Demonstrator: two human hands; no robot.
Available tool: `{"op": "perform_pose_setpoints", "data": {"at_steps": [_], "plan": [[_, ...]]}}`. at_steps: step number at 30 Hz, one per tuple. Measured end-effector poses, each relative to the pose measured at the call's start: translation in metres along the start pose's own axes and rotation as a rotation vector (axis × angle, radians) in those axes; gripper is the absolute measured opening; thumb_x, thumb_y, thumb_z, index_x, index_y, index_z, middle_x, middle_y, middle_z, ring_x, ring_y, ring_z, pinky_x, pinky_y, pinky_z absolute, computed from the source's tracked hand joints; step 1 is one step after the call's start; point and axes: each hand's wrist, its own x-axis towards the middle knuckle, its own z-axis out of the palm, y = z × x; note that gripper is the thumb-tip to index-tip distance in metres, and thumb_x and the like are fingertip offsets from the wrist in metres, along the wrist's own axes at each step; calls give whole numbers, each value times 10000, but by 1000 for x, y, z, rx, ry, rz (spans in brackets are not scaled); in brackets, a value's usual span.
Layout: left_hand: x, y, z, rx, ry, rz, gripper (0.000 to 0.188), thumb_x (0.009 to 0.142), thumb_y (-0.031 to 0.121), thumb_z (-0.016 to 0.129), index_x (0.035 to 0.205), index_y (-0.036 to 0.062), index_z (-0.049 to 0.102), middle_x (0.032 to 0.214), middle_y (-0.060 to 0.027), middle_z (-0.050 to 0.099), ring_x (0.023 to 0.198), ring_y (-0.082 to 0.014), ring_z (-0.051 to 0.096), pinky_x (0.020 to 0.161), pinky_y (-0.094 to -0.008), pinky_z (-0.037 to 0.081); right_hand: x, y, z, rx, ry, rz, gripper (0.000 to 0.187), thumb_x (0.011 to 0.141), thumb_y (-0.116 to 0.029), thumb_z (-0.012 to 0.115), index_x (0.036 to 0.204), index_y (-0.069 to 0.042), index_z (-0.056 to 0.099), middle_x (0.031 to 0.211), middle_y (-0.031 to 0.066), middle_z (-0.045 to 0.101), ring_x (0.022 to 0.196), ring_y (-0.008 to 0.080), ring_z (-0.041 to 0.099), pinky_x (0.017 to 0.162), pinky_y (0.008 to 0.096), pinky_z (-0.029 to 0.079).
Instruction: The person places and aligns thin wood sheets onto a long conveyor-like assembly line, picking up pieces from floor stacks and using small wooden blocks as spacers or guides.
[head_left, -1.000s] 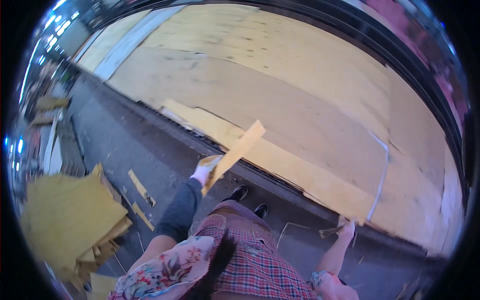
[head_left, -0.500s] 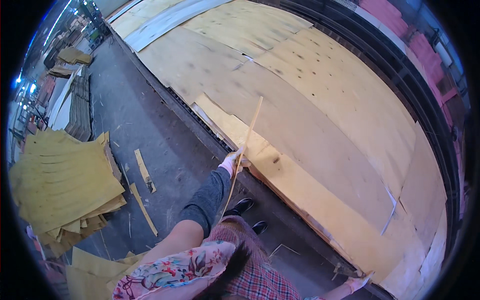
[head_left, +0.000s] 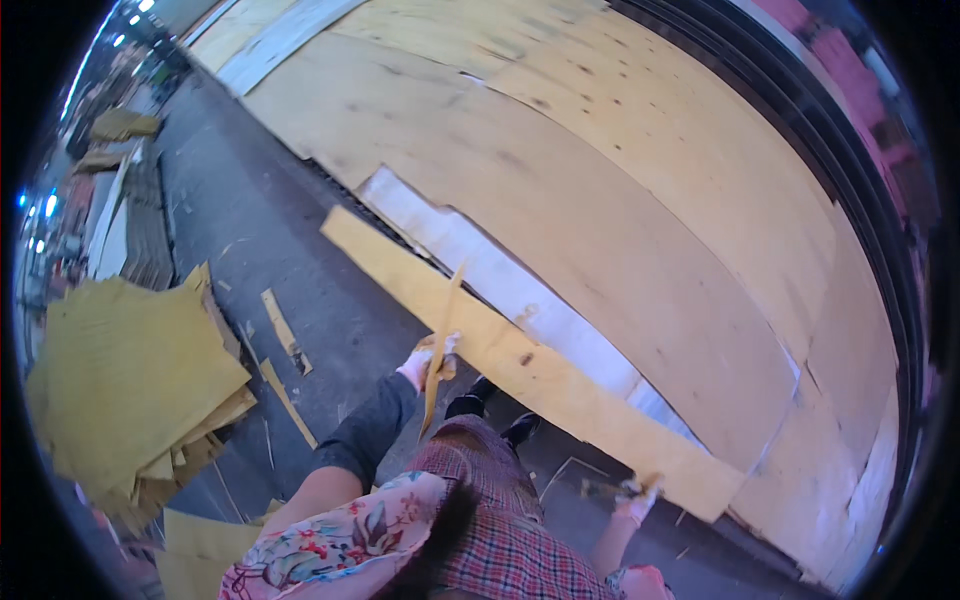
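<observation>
A long, pale yellow veneer strip (head_left: 575, 390) hangs slantwise in front of me, lifted off the near edge of the large veneer-covered stack (head_left: 640, 270). My left hand (head_left: 428, 364), in a light glove, is closed on its lower edge left of the middle. The same hand also has a thin wood sliver (head_left: 440, 335), which stands up across the strip. My right hand (head_left: 636, 503), gloved too, grips the strip's lower edge near its right end. Some small scrap sticks out beside those fingers. Behind the strip, a whitish layer (head_left: 530, 305) of the stack shows.
Stacked yellow veneer sheets (head_left: 130, 385) lie on the floor at the left, with more sheets (head_left: 210, 540) below. Loose scraps (head_left: 287, 330) are scattered on the grey floor (head_left: 250, 210). A grey-edged pile (head_left: 150, 220) stands farther back. Dark rails (head_left: 790, 110) run along the stack's far side.
Both hands have drawn the wide veneer strip off the stack toward me, uncovering the whitish layer. The right hand has moved left and inward; the sliver has come along in the left hand.
</observation>
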Motion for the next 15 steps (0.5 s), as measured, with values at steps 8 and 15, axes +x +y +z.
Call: {"op": "perform_pose_setpoints", "data": {"at_steps": [8,15], "plan": [[-52,38,29,496,-77,-179,561,854,500,423,953,-33,567,679,-109,601,469,-180,556,370,-286,450,-7,-71,-18,200,157,-279,487,755,-310,652,1150,-78,486,1058,36,531,849,161,522,629,303,445],[-74,110,81,555,-234,69,416,795,328,583,984,-41,572,797,-151,634,469,-144,580,358,-222,448,-144,-374,-277,-369,884,-1662,370,868,-273,470,1130,-15,511,943,128,590,816,217,575,683,339,483]]}}
